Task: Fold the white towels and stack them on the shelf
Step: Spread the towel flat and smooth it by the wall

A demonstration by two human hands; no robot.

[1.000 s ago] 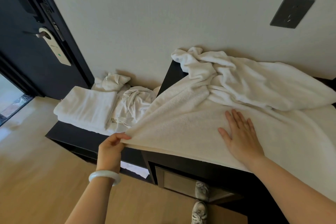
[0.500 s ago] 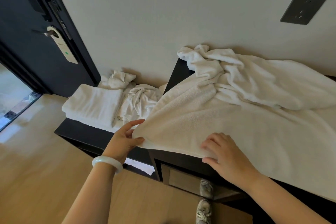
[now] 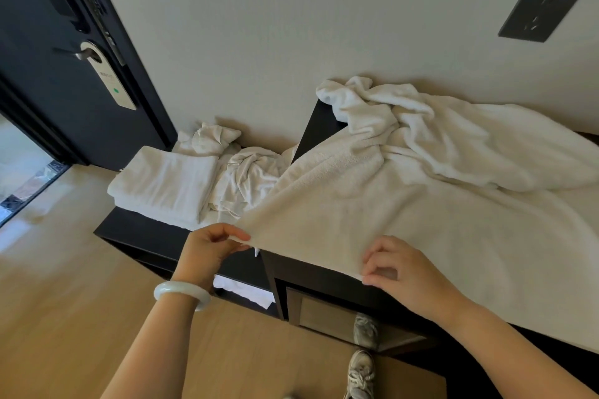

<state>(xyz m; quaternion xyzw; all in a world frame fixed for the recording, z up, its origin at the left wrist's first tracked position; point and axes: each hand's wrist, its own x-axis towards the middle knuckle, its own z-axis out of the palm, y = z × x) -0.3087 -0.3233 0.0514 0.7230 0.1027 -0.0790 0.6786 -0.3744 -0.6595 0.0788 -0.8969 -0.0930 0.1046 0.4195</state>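
Towel [image 3: 405,230] lies spread; left hand [image 3: 210,246] pinches its 9 o'clock corner, right hand [image 3: 405,275] pinches the 6 o'clock hem.

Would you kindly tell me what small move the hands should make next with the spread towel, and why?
Probably lift the near edge and fold it over to the far side: the left hand pinches the spread towel at its corner, the right hand pinches the same edge, and the rest lies mostly flat.
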